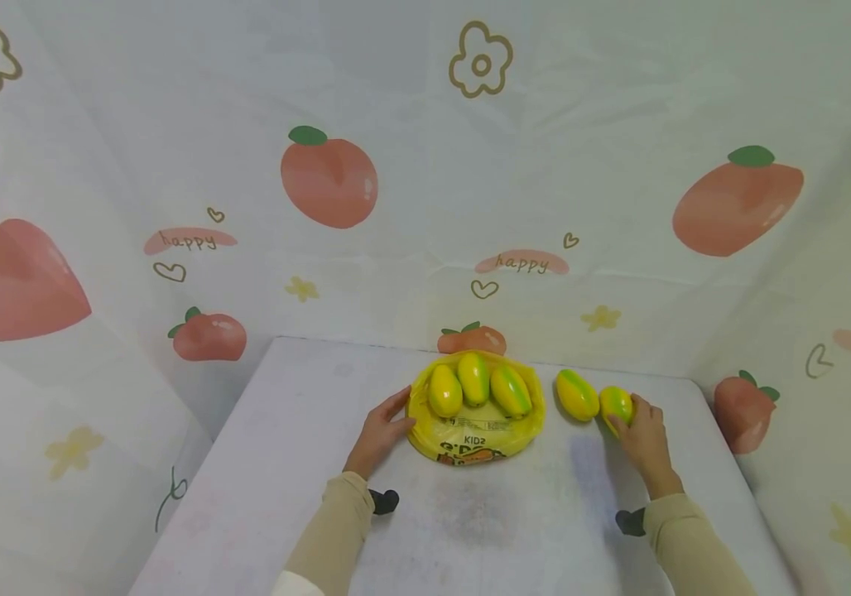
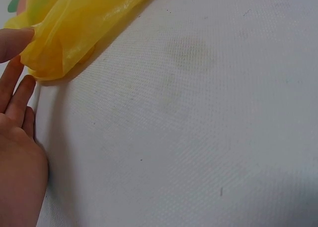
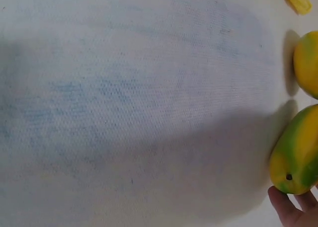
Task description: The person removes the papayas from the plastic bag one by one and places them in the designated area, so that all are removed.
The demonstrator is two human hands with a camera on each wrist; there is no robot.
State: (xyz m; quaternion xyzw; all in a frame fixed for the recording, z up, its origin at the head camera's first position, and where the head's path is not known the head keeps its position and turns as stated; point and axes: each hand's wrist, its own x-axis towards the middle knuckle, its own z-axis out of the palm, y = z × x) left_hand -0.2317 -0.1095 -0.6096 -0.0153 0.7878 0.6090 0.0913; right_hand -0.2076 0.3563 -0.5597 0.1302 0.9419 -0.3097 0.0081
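A yellow plastic bag (image 1: 478, 430) with dark print lies spread at the back of the table, its rim rolled open. Three glossy yellow-green mangoes, one being the middle mango (image 1: 473, 378), lie inside it. My left hand (image 1: 378, 434) is at the bag's left side; in the left wrist view its thumb (image 2: 15, 43) and fairly straight fingers touch the yellow plastic. To the right of the bag lies a loose mango (image 1: 577, 396). Beside that one, my right hand (image 1: 645, 434) holds another mango (image 1: 616, 407) between thumb and fingers. Much of this hand falls outside the right wrist view.
The white table (image 1: 470, 530) reaches to a cloth backdrop (image 1: 411, 273) printed with fruit, hearts and flowers, which stands behind and at both sides. A dark wrist-worn piece (image 1: 384, 502) sticks out at the left wrist, and a similar dark piece (image 1: 630, 521) at the right.
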